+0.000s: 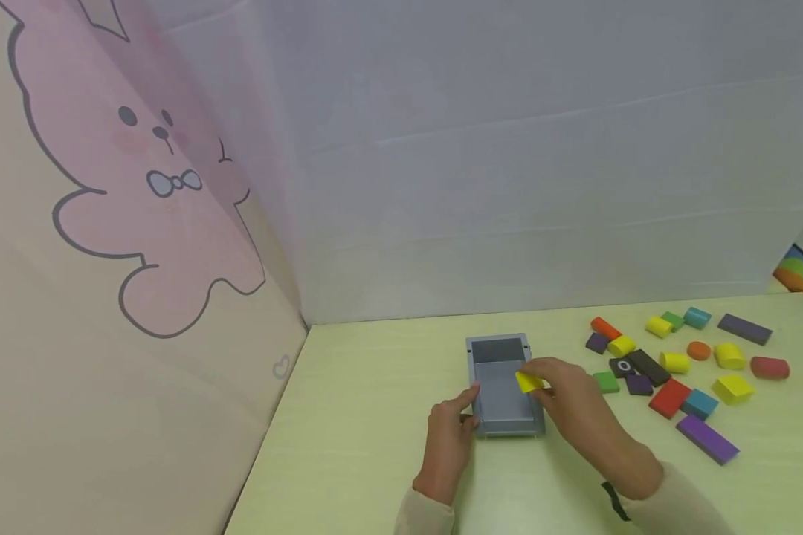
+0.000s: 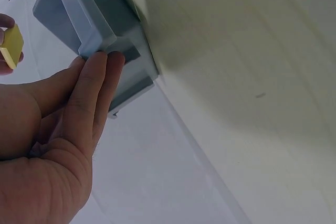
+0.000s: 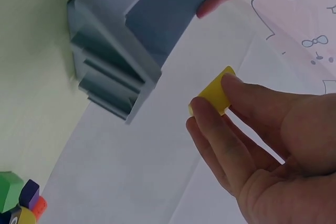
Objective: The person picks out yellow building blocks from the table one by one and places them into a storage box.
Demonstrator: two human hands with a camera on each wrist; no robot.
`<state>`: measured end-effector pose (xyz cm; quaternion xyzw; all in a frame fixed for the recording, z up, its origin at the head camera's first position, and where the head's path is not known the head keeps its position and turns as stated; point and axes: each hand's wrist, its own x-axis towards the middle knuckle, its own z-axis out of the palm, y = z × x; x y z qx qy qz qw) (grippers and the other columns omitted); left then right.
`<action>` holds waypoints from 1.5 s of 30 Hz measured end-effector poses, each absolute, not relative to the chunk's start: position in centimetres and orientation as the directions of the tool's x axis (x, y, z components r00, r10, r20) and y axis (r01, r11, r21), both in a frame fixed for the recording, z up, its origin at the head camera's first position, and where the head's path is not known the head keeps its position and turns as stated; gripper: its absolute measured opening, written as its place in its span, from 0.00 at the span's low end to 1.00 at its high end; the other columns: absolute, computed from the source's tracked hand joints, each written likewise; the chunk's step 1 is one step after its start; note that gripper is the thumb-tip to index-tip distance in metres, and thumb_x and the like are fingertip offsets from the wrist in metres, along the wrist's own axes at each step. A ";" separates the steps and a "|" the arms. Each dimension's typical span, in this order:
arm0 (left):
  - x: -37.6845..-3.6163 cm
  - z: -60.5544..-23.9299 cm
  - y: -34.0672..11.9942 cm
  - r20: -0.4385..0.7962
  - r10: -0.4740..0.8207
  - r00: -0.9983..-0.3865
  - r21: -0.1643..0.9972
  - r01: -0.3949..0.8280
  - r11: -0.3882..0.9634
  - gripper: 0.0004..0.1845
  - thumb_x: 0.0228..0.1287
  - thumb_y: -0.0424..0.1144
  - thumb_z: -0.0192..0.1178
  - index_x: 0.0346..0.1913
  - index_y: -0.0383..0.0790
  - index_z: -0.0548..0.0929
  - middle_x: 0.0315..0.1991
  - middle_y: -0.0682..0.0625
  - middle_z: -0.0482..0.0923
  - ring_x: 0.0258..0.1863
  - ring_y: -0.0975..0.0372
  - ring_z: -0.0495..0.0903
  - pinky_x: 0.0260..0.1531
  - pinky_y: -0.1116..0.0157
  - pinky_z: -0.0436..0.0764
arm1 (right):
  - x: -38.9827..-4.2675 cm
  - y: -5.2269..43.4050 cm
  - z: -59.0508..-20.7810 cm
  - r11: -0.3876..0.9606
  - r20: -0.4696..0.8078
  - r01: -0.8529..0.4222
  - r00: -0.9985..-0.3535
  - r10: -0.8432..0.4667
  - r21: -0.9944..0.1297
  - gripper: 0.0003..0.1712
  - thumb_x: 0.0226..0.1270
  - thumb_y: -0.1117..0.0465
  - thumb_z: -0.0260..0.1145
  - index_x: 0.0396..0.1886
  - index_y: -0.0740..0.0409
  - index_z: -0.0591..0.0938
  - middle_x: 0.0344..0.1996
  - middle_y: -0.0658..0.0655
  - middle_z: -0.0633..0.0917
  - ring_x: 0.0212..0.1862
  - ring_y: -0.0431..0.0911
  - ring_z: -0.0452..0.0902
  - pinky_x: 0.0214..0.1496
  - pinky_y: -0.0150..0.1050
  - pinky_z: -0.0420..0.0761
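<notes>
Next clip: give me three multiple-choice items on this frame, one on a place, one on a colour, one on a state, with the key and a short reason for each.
1. Where do the loose blocks lie relative to the grey tray?
A. To its right
B. To its left
C. Inside it

2. What colour is the block in the right hand?
A. Red
B. Yellow
C. Purple

3. What is the left hand doing?
A. Lifting a block
B. Resting flat on the table, away from the tray
C. Touching the tray's side with its fingers

Key:
1 A: the head view shows the scattered blocks on the table to the right of the tray.
2 B: the right wrist view shows a yellow piece pinched between thumb and fingers.
3 C: the left wrist view shows fingertips against the tray's edge, holding no block.
</notes>
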<state>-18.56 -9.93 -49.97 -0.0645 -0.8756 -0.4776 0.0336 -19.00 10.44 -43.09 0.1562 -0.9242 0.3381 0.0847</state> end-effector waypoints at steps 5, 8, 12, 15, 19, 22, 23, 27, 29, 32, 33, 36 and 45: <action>-18.7 -50.1 -9.9 0.105 0.075 -0.992 0.832 0.129 0.540 0.30 0.61 0.15 0.66 0.67 0.34 0.83 0.65 0.36 0.81 0.46 0.51 0.91 0.41 0.65 0.88 | -18.9 9.5 -43.2 0.705 0.290 -0.379 -0.924 -0.250 -0.599 0.22 0.57 0.79 0.77 0.52 0.66 0.89 0.51 0.65 0.90 0.55 0.64 0.86 0.54 0.57 0.86; -18.7 -50.1 -9.9 0.121 0.075 -0.990 0.821 0.143 0.552 0.30 0.60 0.16 0.67 0.66 0.34 0.83 0.64 0.36 0.82 0.46 0.51 0.91 0.41 0.65 0.88 | -19.0 9.0 -43.5 0.702 0.311 -0.401 -0.914 -0.261 -0.589 0.21 0.55 0.79 0.77 0.51 0.66 0.89 0.50 0.64 0.90 0.55 0.63 0.86 0.55 0.58 0.85; -18.7 -50.1 -9.9 0.133 0.070 -0.989 0.815 0.150 0.559 0.30 0.59 0.16 0.68 0.65 0.34 0.84 0.63 0.36 0.82 0.44 0.52 0.91 0.40 0.66 0.87 | -19.1 8.4 -43.9 0.698 0.308 -0.405 -0.913 -0.269 -0.591 0.21 0.55 0.80 0.77 0.50 0.66 0.89 0.50 0.64 0.90 0.55 0.63 0.86 0.56 0.58 0.85; -18.7 -50.1 -9.9 0.128 0.069 -0.989 0.817 0.145 0.558 0.30 0.59 0.16 0.68 0.65 0.35 0.84 0.63 0.36 0.82 0.44 0.52 0.91 0.39 0.68 0.87 | -19.3 7.9 -44.1 0.696 0.278 -0.393 -0.919 -0.279 -0.601 0.20 0.56 0.80 0.76 0.50 0.66 0.89 0.50 0.64 0.90 0.55 0.62 0.86 0.57 0.57 0.85; -18.7 -50.0 -9.9 0.132 0.078 -0.988 0.813 0.153 0.561 0.29 0.60 0.16 0.68 0.66 0.35 0.84 0.63 0.37 0.82 0.44 0.50 0.91 0.39 0.68 0.86 | -19.6 7.3 -44.7 0.687 0.255 -0.390 -0.921 -0.295 -0.613 0.20 0.55 0.80 0.76 0.49 0.67 0.90 0.50 0.63 0.90 0.55 0.61 0.86 0.57 0.56 0.85; -18.7 -50.0 -10.0 0.137 0.081 -0.987 0.813 0.159 0.561 0.29 0.60 0.16 0.68 0.66 0.35 0.84 0.63 0.37 0.83 0.44 0.50 0.91 0.38 0.69 0.86 | -19.8 6.9 -45.2 0.681 0.255 -0.394 -0.919 -0.301 -0.617 0.20 0.54 0.80 0.76 0.48 0.68 0.90 0.49 0.63 0.90 0.54 0.61 0.86 0.56 0.56 0.85; -18.7 -50.0 -10.0 0.136 0.080 -0.987 0.813 0.158 0.560 0.29 0.60 0.16 0.68 0.66 0.35 0.84 0.63 0.37 0.83 0.44 0.50 0.91 0.38 0.69 0.86 | -19.9 6.8 -45.4 0.682 0.257 -0.397 -0.918 -0.303 -0.614 0.20 0.54 0.81 0.76 0.48 0.68 0.90 0.48 0.63 0.90 0.54 0.61 0.86 0.56 0.56 0.85; -18.8 -50.1 -10.0 0.137 0.075 -0.988 0.812 0.156 0.563 0.29 0.60 0.16 0.68 0.65 0.36 0.85 0.63 0.37 0.83 0.42 0.53 0.92 0.35 0.71 0.85 | -20.1 6.3 -46.3 0.693 0.280 -0.420 -0.908 -0.313 -0.587 0.19 0.53 0.81 0.77 0.47 0.68 0.89 0.46 0.62 0.91 0.52 0.60 0.86 0.56 0.56 0.84; -18.8 -50.1 -10.0 0.139 0.072 -0.988 0.809 0.156 0.567 0.29 0.60 0.16 0.68 0.65 0.36 0.85 0.62 0.37 0.83 0.41 0.53 0.92 0.33 0.72 0.84 | -20.3 6.1 -46.7 0.697 0.296 -0.434 -0.901 -0.318 -0.571 0.19 0.53 0.81 0.77 0.46 0.68 0.89 0.45 0.62 0.91 0.50 0.60 0.87 0.55 0.55 0.85; -18.8 -50.2 -9.9 0.150 0.070 -0.986 0.805 0.163 0.571 0.29 0.59 0.16 0.68 0.64 0.37 0.86 0.62 0.37 0.83 0.40 0.54 0.92 0.32 0.72 0.83 | -20.5 5.9 -47.3 0.694 0.310 -0.444 -0.895 -0.320 -0.566 0.19 0.51 0.81 0.78 0.45 0.68 0.89 0.43 0.61 0.91 0.48 0.59 0.87 0.54 0.54 0.85; -18.8 -50.2 -9.9 0.154 0.072 -0.986 0.804 0.167 0.571 0.29 0.59 0.16 0.68 0.64 0.36 0.86 0.61 0.36 0.83 0.39 0.54 0.92 0.32 0.72 0.84 | -20.5 5.9 -47.4 0.695 0.309 -0.443 -0.896 -0.319 -0.566 0.19 0.51 0.82 0.77 0.45 0.69 0.89 0.42 0.61 0.91 0.48 0.59 0.87 0.53 0.54 0.85; -18.8 -50.2 -9.9 0.158 0.073 -0.985 0.806 0.171 0.566 0.29 0.59 0.16 0.68 0.64 0.37 0.86 0.61 0.37 0.84 0.39 0.55 0.92 0.32 0.72 0.83 | -20.6 5.8 -48.0 0.698 0.304 -0.440 -0.897 -0.319 -0.565 0.19 0.51 0.82 0.77 0.44 0.69 0.89 0.42 0.61 0.91 0.47 0.58 0.87 0.52 0.54 0.85; -18.8 -50.2 -10.0 0.168 0.081 -0.982 0.806 0.185 0.563 0.29 0.59 0.16 0.68 0.64 0.35 0.85 0.61 0.35 0.83 0.39 0.54 0.92 0.30 0.74 0.81 | -21.2 5.4 -48.9 0.705 0.301 -0.450 -0.892 -0.336 -0.548 0.18 0.51 0.84 0.75 0.41 0.67 0.89 0.37 0.58 0.90 0.42 0.54 0.85 0.48 0.51 0.85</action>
